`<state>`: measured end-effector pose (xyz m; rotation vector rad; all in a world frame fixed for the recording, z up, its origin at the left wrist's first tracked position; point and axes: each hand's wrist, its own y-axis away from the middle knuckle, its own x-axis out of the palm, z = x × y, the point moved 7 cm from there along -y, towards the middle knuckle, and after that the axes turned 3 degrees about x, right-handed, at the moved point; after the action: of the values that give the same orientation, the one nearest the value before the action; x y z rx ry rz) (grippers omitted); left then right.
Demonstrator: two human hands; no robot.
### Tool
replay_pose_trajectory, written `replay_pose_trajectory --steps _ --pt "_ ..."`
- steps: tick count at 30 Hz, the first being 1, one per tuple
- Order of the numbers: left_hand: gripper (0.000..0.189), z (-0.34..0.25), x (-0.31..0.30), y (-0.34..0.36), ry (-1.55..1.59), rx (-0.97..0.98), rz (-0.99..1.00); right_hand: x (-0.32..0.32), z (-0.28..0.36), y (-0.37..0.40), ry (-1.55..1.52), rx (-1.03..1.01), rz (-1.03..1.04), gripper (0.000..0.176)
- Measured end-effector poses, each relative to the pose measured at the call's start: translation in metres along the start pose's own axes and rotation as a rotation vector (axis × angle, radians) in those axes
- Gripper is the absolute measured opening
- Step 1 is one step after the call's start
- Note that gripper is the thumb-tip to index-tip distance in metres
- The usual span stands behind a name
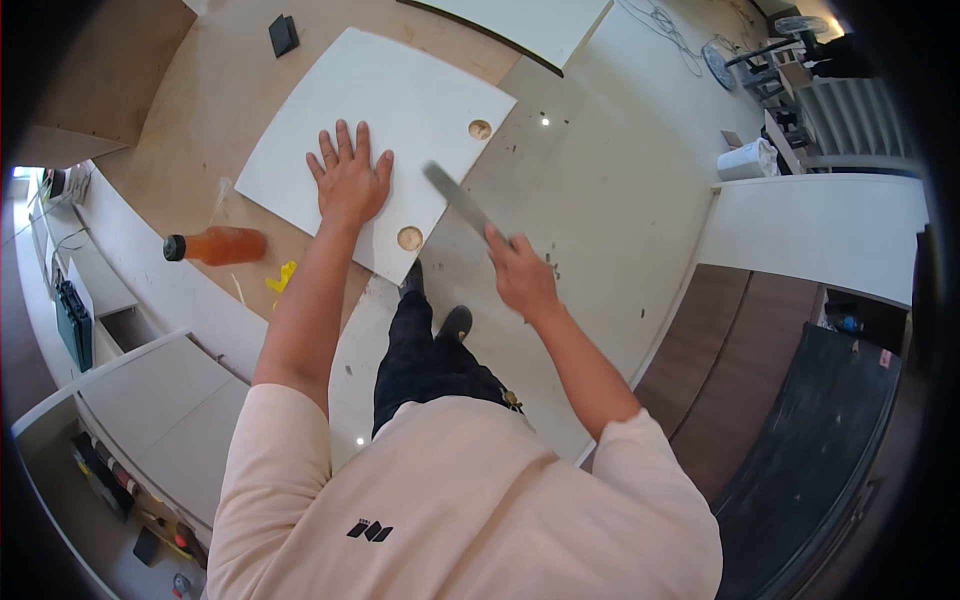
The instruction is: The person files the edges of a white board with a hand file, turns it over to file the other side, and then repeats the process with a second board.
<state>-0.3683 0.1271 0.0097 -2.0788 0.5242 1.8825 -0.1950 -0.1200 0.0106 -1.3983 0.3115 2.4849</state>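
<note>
My left hand [352, 180] lies flat with spread fingers on a white panel [400, 90], pressing its face near the middle. Two round cup holes are bored along the panel's right side. In my right hand [522, 272] is a flat metal file [457, 198], gripped at its lower end, with the blade pointing up and left. The file's tip overlaps the panel near its right edge, between the two holes, and is slightly blurred.
A bottle of orange liquid [222, 246] lies on the brown board [190, 130], near a yellow scrap [284, 275]. A small black object [283, 35] sits farther up. Another white panel [530, 25] is at the top. An open drawer of tools [50, 455] is lower left; brown panels [690, 340] are at right.
</note>
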Motion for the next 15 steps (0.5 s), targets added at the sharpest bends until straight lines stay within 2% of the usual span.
replay_pose_trajectory --steps 4,7,10,13,15 --pt "0.068 0.001 0.000 0.001 0.003 0.023 0.010 0.003 0.019 -0.068 0.042 -0.051 -0.048 0.043" --pt "0.067 0.000 0.000 0.001 -0.005 0.034 0.021 0.003 0.005 -0.024 0.044 0.018 0.004 0.042" --pt "0.066 0.001 0.003 0.001 -0.017 0.031 0.012 -0.003 0.001 0.038 -0.077 0.042 0.038 0.043" --pt "0.066 -0.001 0.005 0.005 -0.029 0.038 0.021 0.007 0.007 -0.013 0.028 -0.041 -0.077 0.045" --pt "0.066 0.000 0.004 0.002 -0.022 0.041 0.011 0.005 0.017 -0.065 0.044 -0.033 -0.066 0.044"
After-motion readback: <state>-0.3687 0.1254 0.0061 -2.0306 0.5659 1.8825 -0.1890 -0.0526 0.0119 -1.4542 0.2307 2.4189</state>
